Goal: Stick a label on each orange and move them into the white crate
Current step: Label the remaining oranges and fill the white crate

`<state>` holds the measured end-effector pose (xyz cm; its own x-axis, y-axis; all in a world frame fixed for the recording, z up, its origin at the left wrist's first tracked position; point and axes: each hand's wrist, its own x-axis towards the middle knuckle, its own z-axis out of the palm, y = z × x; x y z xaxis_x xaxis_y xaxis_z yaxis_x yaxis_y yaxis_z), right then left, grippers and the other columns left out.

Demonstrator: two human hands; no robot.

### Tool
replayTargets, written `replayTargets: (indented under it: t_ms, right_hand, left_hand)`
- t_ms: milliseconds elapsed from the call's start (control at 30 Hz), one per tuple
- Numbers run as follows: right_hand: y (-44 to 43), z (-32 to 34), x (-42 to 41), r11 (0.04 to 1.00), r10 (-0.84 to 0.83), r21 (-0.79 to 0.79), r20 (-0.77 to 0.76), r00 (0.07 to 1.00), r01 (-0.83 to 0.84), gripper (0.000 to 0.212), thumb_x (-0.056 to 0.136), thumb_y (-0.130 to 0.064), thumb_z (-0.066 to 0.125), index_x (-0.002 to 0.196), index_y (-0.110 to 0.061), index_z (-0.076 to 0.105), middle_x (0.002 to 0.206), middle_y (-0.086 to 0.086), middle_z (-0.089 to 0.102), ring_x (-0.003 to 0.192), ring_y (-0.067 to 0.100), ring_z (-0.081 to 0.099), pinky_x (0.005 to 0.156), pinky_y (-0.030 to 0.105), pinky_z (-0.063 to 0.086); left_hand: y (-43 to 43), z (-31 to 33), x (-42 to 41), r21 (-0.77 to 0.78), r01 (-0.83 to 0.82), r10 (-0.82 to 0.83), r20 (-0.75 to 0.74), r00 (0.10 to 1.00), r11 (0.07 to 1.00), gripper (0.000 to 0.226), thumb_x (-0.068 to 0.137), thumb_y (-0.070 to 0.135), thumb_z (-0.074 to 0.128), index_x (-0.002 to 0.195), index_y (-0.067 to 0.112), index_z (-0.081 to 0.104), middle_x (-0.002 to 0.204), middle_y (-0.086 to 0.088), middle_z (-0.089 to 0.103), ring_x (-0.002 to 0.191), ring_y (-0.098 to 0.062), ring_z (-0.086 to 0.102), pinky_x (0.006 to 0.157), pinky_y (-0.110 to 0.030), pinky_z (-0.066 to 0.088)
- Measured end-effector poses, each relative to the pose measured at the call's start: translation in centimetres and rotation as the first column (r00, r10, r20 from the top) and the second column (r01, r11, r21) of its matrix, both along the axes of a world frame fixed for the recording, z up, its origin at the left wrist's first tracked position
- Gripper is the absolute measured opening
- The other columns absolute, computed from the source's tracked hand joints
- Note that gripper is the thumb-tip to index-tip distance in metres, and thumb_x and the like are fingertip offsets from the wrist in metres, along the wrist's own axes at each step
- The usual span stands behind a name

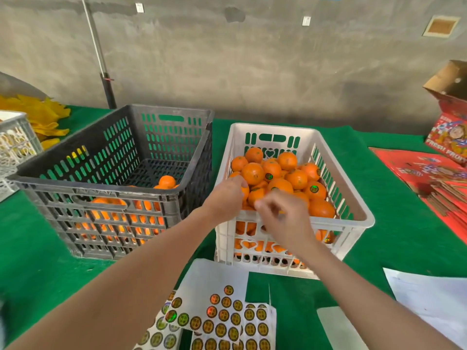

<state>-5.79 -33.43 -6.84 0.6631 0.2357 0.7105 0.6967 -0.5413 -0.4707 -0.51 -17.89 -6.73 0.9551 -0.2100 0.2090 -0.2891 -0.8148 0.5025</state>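
Observation:
The white crate (353, 198) stands right of centre, heaped with oranges (298, 179), some bearing round dark labels. My left hand (226, 195) reaches over the crate's near-left rim and is shut on an orange (245, 192), mostly hidden by the fingers. My right hand (280, 213) hovers blurred over the crate's front rim with fingers pinched; what it holds cannot be made out. The black crate (75, 178) to the left holds several unlabelled oranges (166, 181) at its bottom. Label sheets (225, 317) with round stickers lie on the green table near me.
A green cloth (404, 223) covers the table. Red fruit cartons (434, 178) lie at the right, white paper sheets (429, 294) near right, another white crate (15, 145) and yellow foam nets (43, 117) far left. A pole (101, 59) leans on the grey wall.

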Motion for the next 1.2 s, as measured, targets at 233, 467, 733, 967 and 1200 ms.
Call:
replayTargets:
  t_ms: [233, 467, 733, 967, 1200]
  right_hand:
    - [1.4, -12.5, -3.7, 0.881, -0.354, -0.462, -0.788, 0.503, -0.104, 0.040, 0.091, -0.055, 0.047, 0.101, -0.016, 0.052, 0.095, 0.000, 0.059, 0.089, 0.017, 0.059, 0.077, 0.030, 0.047]
    - [4.6, -13.8, -4.5, 0.984, -0.151, -0.098, -0.902, 0.405, 0.149, 0.025, 0.081, 0.003, 0.052, 0.079, -0.020, 0.042, 0.076, -0.004, 0.046, 0.068, 0.009, 0.049, 0.071, 0.029, 0.050]
    - [2.3, -8.7, -6.0, 0.931, 0.278, 0.360, -0.811, 0.515, 0.065, 0.029, 0.084, 0.013, 0.055, 0.079, -0.016, 0.055, 0.091, 0.006, 0.058, 0.086, 0.028, 0.062, 0.073, 0.043, 0.057]
    - [1.8, -6.6, -6.8, 0.962, 0.244, 0.262, -0.726, 0.643, -0.069, 0.027, 0.081, 0.000, 0.069, 0.080, -0.026, 0.065, 0.079, -0.015, 0.061, 0.066, 0.003, 0.047, 0.066, 0.012, 0.038]
    - [2.4, -7.5, -8.1, 1.000, -0.018, -0.003, -0.411, 0.912, 0.019, 0.019, 0.075, -0.016, 0.079, 0.092, -0.021, 0.075, 0.116, -0.004, 0.056, 0.114, 0.010, 0.047, 0.099, 0.023, 0.036]
  left_hand:
    - [-0.3, -0.2, -2.3, -0.237, -0.010, 0.037, 0.113, 0.993, 0.971, 0.022, 0.096, 0.008, 0.046, 0.115, 0.005, 0.058, 0.098, -0.006, 0.059, 0.089, -0.016, 0.054, 0.075, -0.019, 0.038]
    - [2.6, -3.3, -8.2, -0.590, -0.095, 0.321, 0.292, 0.901, 0.802, 0.020, 0.090, -0.003, 0.054, 0.100, 0.014, 0.056, 0.095, 0.006, 0.055, 0.088, -0.007, 0.055, 0.076, -0.009, 0.045]
    - [6.4, -5.7, -9.1, -0.289, -0.185, -0.011, -0.565, 0.825, 0.939, 0.031, 0.079, 0.027, 0.077, 0.106, 0.018, 0.066, 0.101, 0.003, 0.068, 0.095, -0.014, 0.063, 0.078, -0.024, 0.049]
    - [5.8, -4.4, -9.3, -0.489, -0.291, -0.175, -0.704, 0.688, 0.822, 0.017, 0.079, 0.005, 0.071, 0.096, 0.005, 0.069, 0.093, -0.014, 0.073, 0.088, -0.031, 0.070, 0.076, -0.037, 0.057]
    - [6.1, -4.1, -10.1, -0.599, -0.354, -0.321, -0.737, 0.595, 0.719, 0.031, 0.088, 0.004, 0.059, 0.119, 0.001, 0.060, 0.114, -0.022, 0.066, 0.105, -0.039, 0.063, 0.090, -0.047, 0.052]
